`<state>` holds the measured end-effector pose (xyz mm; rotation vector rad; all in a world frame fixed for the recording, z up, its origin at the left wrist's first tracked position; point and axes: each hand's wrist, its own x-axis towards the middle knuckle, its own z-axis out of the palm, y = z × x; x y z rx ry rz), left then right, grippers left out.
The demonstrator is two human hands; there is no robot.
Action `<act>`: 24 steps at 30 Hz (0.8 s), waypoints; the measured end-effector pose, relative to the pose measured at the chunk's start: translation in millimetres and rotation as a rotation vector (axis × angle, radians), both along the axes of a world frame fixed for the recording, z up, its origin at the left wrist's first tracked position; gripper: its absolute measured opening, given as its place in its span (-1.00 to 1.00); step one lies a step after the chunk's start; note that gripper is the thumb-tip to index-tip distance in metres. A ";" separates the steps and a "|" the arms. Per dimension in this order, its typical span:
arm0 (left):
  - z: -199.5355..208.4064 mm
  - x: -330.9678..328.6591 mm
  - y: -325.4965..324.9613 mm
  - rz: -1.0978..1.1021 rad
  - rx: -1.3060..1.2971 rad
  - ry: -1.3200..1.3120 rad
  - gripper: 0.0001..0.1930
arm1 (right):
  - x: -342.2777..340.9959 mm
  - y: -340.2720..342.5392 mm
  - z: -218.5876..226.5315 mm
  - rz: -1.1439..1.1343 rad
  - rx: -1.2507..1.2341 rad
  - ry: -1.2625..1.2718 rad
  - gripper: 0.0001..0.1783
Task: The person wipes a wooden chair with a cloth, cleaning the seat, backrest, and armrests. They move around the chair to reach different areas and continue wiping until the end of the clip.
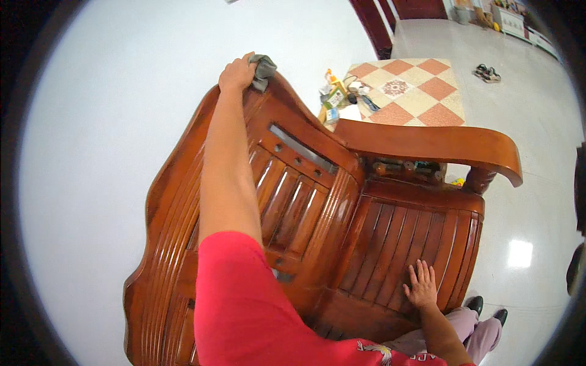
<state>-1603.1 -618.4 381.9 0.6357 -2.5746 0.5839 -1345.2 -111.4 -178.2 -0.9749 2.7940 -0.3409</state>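
Note:
My left hand (237, 74) is closed on a dark grey-green cloth (262, 72), at the far upper corner of the brown wooden bench's backrest (293, 213). The cloth lies against the top rail, and my arm reaches across the backrest's carved slats. On the slatted seat (390, 250) my right hand (421, 285) rests flat, fingers spread, with nothing in it. Part of the backrest is hidden behind my left arm and red sleeve.
A curved wooden armrest (433, 143) closes off the bench's far end. Beyond it stands a table with a checkered top (421, 91), holding small boxes and bottles. A white wall (122, 122) borders the backrest. Sandals (486, 74) lie on the shiny tiled floor (525, 201).

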 end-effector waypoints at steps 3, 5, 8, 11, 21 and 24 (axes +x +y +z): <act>-39.3 -26.3 0.2 -0.102 -0.212 -0.033 -0.61 | 3.3 1.5 10.6 0.007 0.039 -0.015 -0.18; -56.4 -44.9 9.4 -0.253 -0.486 -0.300 -0.64 | -0.1 -3.0 5.8 -0.005 0.047 0.004 -0.18; -140.6 -24.3 25.8 -0.478 -0.671 -0.470 -0.64 | -3.5 -0.7 6.8 -0.025 -0.006 0.009 -0.20; -251.6 27.6 12.2 -0.452 -0.211 -0.551 -0.50 | -2.6 -3.0 3.5 -0.004 0.008 0.032 -0.21; -121.2 60.5 1.5 -0.230 -0.206 -0.265 -0.68 | 1.8 -2.1 0.8 -0.017 -0.048 -0.015 -0.22; -70.2 48.3 -4.4 -0.255 -0.580 -0.240 -0.65 | -2.7 5.3 3.9 -0.039 0.042 0.029 -0.22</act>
